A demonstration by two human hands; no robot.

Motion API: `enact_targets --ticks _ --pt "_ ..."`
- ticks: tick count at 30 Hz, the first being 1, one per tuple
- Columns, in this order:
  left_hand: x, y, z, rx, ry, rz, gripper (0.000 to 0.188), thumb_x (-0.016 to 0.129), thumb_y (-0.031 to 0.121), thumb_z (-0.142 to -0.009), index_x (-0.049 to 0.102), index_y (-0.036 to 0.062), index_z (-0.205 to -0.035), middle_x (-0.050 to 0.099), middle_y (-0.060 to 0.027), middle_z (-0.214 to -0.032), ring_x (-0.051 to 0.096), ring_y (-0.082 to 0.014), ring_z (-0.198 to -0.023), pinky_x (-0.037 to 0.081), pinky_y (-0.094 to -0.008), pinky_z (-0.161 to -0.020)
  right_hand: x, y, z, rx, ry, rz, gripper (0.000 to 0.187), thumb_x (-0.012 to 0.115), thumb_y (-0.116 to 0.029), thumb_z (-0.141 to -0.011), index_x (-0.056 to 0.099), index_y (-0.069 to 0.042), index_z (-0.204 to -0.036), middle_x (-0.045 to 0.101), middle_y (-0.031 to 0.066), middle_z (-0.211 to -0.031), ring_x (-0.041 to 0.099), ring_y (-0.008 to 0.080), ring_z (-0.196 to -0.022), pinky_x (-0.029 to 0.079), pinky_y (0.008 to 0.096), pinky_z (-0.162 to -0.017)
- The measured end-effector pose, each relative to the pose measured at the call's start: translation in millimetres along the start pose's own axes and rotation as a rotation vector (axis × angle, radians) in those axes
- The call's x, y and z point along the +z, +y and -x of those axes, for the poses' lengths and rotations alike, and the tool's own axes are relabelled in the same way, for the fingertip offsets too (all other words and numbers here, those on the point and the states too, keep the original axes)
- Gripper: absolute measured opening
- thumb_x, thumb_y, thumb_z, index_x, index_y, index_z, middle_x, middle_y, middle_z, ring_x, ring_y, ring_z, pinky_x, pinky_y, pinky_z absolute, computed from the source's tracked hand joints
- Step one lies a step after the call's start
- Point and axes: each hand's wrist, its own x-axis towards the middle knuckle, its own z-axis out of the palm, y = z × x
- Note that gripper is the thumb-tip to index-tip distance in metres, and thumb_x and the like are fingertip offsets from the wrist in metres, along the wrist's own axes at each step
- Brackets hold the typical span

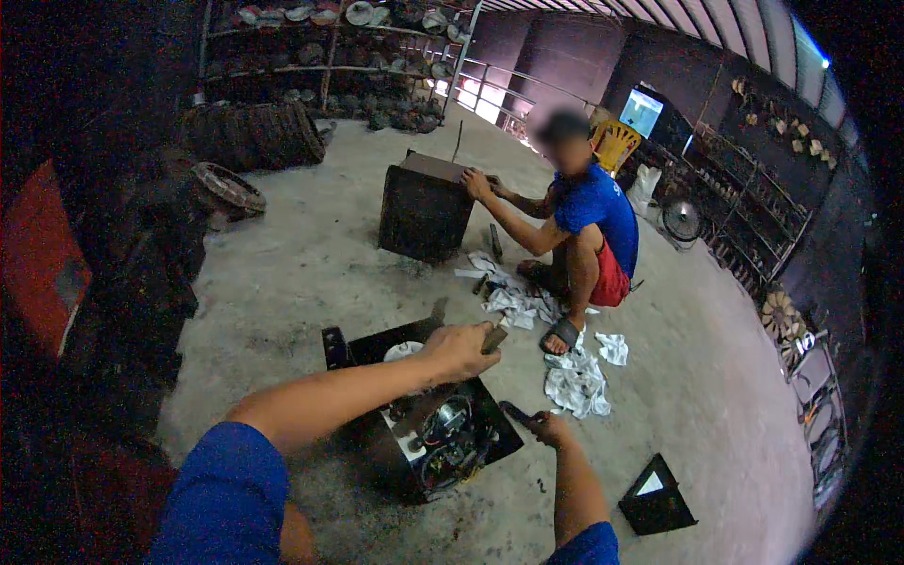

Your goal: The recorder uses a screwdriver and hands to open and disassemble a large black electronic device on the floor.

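Note:
On the floor in front of me stands an opened black metal box (508, 428), with wires and a round metallic part (448, 416) inside. My left hand (460, 352) is closed above the box, and a short brownish, block-like piece (494, 339) sticks out from its fingers. Beside the box's right edge, my right hand (546, 428) grips a dark, long, narrow tool (518, 412) whose kind I cannot make out. A round white part (403, 351) shows behind my left wrist, partly hidden by the arm.
A co-worker (603, 217) squats ahead, hands on a dark box (427, 212). White rags (576, 381) lie between us. A black angled panel (656, 496) rests at lower right. Loaded shelves (330, 56) and stacked round parts (247, 134) stand far left; a yellow chair (617, 141) is at the back.

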Motion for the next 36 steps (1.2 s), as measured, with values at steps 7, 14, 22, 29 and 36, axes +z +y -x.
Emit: enact_targets --ticks 7,14,22,29,36 --pt "-24.3 14.5 1.8 -0.011 -0.032 -0.133 0.055 0.06 0.031 -0.08 0.041 0.0094 -0.128 0.063 -0.0225 -0.093 0.062 -0.0391 -0.087 0.049 -0.0483 -0.075 10.8 29.1 -11.1 0.008 0.06 -0.046 0.023 0.063 -0.022 -0.083 0.063 -0.009 -0.101 0.061 0.0049 -0.067 0.055 0.0142 -0.048 0.043 0.0284 -0.042" --pt "-0.5 3.4 2.3 0.12 0.03 -0.109 0.051 0.057 0.025 -0.082 0.04 0.0125 -0.129 0.062 -0.0221 -0.093 0.062 -0.0402 -0.084 0.049 -0.0502 -0.071 12.1 12.3 -0.7 0.031 0.049 -0.103 0.026 0.059 -0.025 -0.083 0.063 -0.006 -0.1 0.06 0.0063 -0.064 0.055 0.0157 -0.05 0.044 0.0301 -0.046" --pt "24.7 -3.4 -1.5 0.143 0.05 -0.141 0.048 0.055 0.028 -0.084 0.042 0.0111 -0.126 0.063 -0.0218 -0.095 0.062 -0.0399 -0.081 0.049 -0.0502 -0.07 0.6 6.3 15.9 0.034 0.095 0.098 0.038 0.06 -0.034 -0.083 0.063 -0.006 -0.109 0.067 0.0129 -0.078 0.064 0.025 -0.066 0.05 0.0389 -0.062" --pt "33.5 -14.0 -6.3 0.147 0.185 -0.133 0.047 0.055 0.034 -0.083 0.045 0.0107 -0.123 0.064 -0.0195 -0.093 0.062 -0.04 -0.081 0.049 -0.0508 -0.069 7.7 4.1 5.8 0.011 0.092 0.113 0.035 0.062 -0.03 -0.083 0.063 -0.007 -0.11 0.066 0.0152 -0.078 0.063 0.0263 -0.066 0.049 0.0382 -0.062" --pt "36.5 -5.6 -12.2 0.155 0.108 -0.097 0.046 0.055 0.035 -0.084 0.046 0.0108 -0.122 0.064 -0.0198 -0.091 0.062 -0.0402 -0.08 0.049 -0.0507 -0.068 19.3 31.5 -8.3 -0.076 0.142 0.164 0.029 0.06 -0.029 -0.083 0.062 -0.002 -0.095 0.066 0.0189 -0.082 0.065 0.0297 -0.071 0.05 0.0394 -0.062"
